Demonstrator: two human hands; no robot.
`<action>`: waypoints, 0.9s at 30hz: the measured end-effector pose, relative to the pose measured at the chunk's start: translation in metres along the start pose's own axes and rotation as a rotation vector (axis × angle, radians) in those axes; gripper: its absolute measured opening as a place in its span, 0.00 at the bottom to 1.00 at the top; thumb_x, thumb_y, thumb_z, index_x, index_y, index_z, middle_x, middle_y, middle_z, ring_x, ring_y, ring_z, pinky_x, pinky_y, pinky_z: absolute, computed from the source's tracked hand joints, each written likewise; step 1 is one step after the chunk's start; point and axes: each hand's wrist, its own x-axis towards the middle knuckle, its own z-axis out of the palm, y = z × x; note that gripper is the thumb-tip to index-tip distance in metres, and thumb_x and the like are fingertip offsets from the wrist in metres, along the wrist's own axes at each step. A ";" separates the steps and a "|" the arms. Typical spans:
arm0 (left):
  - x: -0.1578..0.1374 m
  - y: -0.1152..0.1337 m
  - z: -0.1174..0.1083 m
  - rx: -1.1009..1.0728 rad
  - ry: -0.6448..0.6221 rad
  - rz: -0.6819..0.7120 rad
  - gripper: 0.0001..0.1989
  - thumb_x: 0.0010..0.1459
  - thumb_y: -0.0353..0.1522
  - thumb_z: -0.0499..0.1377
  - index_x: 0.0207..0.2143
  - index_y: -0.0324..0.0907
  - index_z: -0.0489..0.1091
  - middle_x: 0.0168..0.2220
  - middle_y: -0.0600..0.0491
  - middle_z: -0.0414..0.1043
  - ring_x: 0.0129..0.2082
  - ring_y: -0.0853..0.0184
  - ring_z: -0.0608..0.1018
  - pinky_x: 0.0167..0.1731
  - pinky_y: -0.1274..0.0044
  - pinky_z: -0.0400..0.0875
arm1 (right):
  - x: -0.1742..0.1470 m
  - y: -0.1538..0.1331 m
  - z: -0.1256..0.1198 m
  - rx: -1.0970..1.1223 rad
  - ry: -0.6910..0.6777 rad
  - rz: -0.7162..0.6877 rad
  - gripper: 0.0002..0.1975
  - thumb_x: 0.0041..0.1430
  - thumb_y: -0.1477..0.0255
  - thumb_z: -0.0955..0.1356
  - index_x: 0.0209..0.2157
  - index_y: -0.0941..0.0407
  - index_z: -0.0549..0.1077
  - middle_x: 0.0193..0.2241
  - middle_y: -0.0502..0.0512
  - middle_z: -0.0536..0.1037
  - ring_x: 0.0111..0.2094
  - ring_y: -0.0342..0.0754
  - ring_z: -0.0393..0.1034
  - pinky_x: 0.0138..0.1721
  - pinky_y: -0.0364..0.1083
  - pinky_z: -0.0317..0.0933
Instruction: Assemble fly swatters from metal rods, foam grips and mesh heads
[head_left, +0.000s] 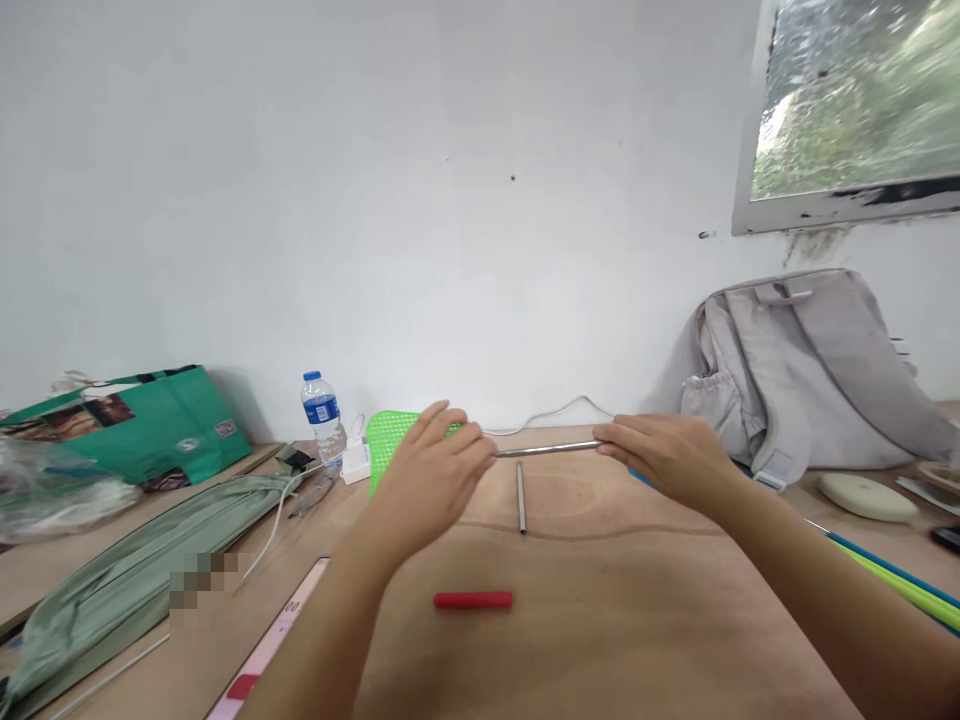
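Note:
A thin, shiny metal rod (547, 449) spans the gap between my two hands, held roughly level above the table. My left hand (439, 470) pinches its left end, with some fingers raised. The right end is gripped by my right hand (660, 455), thumb and fingers together. Below the rod, a second, shorter-looking metal tube (522, 498) lies on the table, pointing away from me. Closer to me rests a red cylindrical piece (473, 600), lying crosswise. Behind my left hand shows a green perforated fly swatter head (386, 440), partly hidden by the fingers.
A water bottle (324, 415) and a white power adapter (356, 463) with cables stand back left. A phone (274, 640) lies beside my left forearm. Blue and yellow-green rods (892, 580) lie at right, near a grey backpack (817, 370). A green bag (172, 425) sits far left.

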 end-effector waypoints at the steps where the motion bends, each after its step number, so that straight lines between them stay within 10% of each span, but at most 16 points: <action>1: -0.003 -0.010 -0.002 -0.014 -0.005 0.002 0.09 0.60 0.30 0.48 0.33 0.43 0.67 0.32 0.55 0.69 0.42 0.64 0.65 0.55 0.65 0.52 | -0.003 0.008 0.001 -0.027 0.021 0.001 0.14 0.63 0.66 0.57 0.29 0.53 0.70 0.21 0.46 0.73 0.21 0.38 0.65 0.21 0.42 0.43; 14: -0.073 -0.122 -0.004 0.029 -0.049 -0.233 0.12 0.60 0.36 0.44 0.34 0.44 0.65 0.39 0.51 0.71 0.53 0.60 0.64 0.57 0.62 0.49 | -0.047 0.086 -0.008 -0.163 0.058 0.105 0.16 0.62 0.63 0.57 0.32 0.53 0.72 0.28 0.50 0.77 0.24 0.41 0.67 0.23 0.42 0.49; 19: -0.050 -0.088 0.003 0.153 -0.026 -0.238 0.11 0.57 0.39 0.49 0.37 0.42 0.64 0.41 0.50 0.69 0.55 0.56 0.62 0.57 0.59 0.47 | -0.032 0.066 -0.014 -0.194 0.005 0.132 0.14 0.61 0.63 0.59 0.32 0.53 0.72 0.27 0.49 0.77 0.26 0.42 0.68 0.23 0.42 0.48; 23: -0.021 -0.044 0.020 0.190 0.004 -0.210 0.08 0.59 0.34 0.49 0.34 0.41 0.64 0.31 0.52 0.70 0.33 0.63 0.72 0.37 0.69 0.64 | -0.028 0.058 -0.008 -0.193 -0.021 0.099 0.16 0.62 0.64 0.57 0.30 0.54 0.72 0.25 0.49 0.76 0.24 0.42 0.67 0.24 0.42 0.47; 27: -0.017 -0.033 0.025 0.300 0.092 -0.082 0.10 0.59 0.34 0.49 0.26 0.42 0.64 0.23 0.55 0.67 0.24 0.67 0.69 0.26 0.74 0.59 | -0.036 0.062 0.000 -0.170 -0.008 0.057 0.16 0.63 0.65 0.57 0.29 0.54 0.72 0.23 0.49 0.75 0.23 0.41 0.66 0.24 0.42 0.47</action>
